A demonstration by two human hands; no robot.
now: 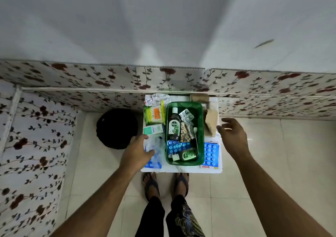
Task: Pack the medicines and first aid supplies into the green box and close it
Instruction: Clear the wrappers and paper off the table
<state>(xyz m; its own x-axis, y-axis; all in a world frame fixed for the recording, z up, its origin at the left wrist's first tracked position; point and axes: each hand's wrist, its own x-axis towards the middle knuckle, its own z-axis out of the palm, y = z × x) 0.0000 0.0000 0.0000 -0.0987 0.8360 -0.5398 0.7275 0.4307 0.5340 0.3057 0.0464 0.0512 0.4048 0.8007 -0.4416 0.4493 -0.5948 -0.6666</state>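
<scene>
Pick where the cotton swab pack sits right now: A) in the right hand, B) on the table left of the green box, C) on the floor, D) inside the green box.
B: the cotton swab pack lies on the white table, outside the left wall of the green box, and neither hand touches it.

Single head view, wide-angle, high above small table, looking steeply down and forward. Wall fills far half; floor and person's feet near edge; both arms reach in from near corners.
</scene>
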